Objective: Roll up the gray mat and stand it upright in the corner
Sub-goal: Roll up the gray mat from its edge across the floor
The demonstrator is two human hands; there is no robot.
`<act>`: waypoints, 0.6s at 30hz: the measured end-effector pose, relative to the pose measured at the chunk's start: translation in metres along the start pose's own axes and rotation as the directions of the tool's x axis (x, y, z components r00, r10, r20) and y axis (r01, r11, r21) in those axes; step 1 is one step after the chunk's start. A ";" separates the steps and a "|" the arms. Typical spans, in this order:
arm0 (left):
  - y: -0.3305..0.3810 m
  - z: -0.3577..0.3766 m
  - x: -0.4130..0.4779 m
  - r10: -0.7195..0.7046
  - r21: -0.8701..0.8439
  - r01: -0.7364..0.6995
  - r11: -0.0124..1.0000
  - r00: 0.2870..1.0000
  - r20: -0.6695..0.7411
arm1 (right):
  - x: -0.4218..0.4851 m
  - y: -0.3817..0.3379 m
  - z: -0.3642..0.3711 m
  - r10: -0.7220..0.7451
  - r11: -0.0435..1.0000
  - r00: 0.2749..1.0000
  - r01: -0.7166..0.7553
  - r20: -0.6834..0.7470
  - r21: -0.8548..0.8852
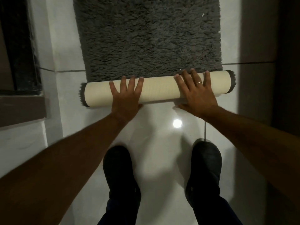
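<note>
The gray shaggy mat [149, 38] lies flat on the white tiled floor and runs away from me to the top edge of the view. Its near end is rolled into a tube [159, 89] with the cream ribbed backing outside and gray pile showing at both ends. My left hand [125, 95] rests flat on the roll left of its middle, fingers spread. My right hand [195, 93] presses flat on the roll's right part, fingers spread, a ring on one finger. Neither hand grips the roll.
My two dark shoes [120, 172] [205, 169] stand on the glossy white floor [162, 132] just behind the roll. A dark wooden frame [19, 62] runs along the left. A dark wall or door [276, 62] rises on the right.
</note>
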State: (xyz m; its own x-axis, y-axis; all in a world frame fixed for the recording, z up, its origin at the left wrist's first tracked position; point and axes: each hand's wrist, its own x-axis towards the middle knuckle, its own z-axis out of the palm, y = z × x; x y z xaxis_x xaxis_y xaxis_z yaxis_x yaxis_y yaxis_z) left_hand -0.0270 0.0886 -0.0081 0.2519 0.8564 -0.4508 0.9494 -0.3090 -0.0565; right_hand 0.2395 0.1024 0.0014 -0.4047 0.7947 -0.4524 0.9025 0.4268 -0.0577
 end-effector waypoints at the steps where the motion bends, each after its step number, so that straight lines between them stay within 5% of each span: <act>1: -0.002 -0.001 0.004 0.004 -0.004 -0.004 1.000 0.999 -0.043 | 0.006 0.000 -0.003 0.019 1.000 1.000 -0.019 -0.006 -0.004; 6: -0.006 -0.009 -0.006 0.001 -0.125 -0.008 0.992 0.999 -0.053 | 0.004 0.001 -0.011 -0.029 0.998 0.998 0.032 -0.055 0.049; 10: 0.001 -0.006 -0.040 0.088 -0.191 -0.050 0.980 0.977 0.194 | -0.030 -0.006 0.001 -0.126 0.983 0.984 0.107 0.128 0.150; 14: -0.003 -0.007 -0.050 0.186 -0.272 -0.069 0.960 0.882 0.433 | -0.048 -0.018 0.013 -0.139 0.979 0.940 0.082 0.312 0.188; 16: -0.009 -0.013 -0.039 0.232 -0.366 -0.049 0.929 0.849 0.475 | -0.054 -0.022 0.016 -0.127 0.984 0.973 0.099 0.192 0.150; 18: -0.016 -0.020 -0.025 0.225 -0.423 -0.040 0.905 0.889 0.399 | -0.066 -0.028 0.021 -0.100 0.991 0.995 0.099 0.003 0.091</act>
State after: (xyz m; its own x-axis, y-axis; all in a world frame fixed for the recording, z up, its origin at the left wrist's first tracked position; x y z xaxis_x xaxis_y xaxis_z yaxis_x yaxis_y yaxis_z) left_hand -0.0444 0.0800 0.0217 0.3630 0.5267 -0.7687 0.9289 -0.1391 0.3433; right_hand 0.2437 0.0290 0.0139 -0.4923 0.7466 -0.4474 0.8676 0.4623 -0.1832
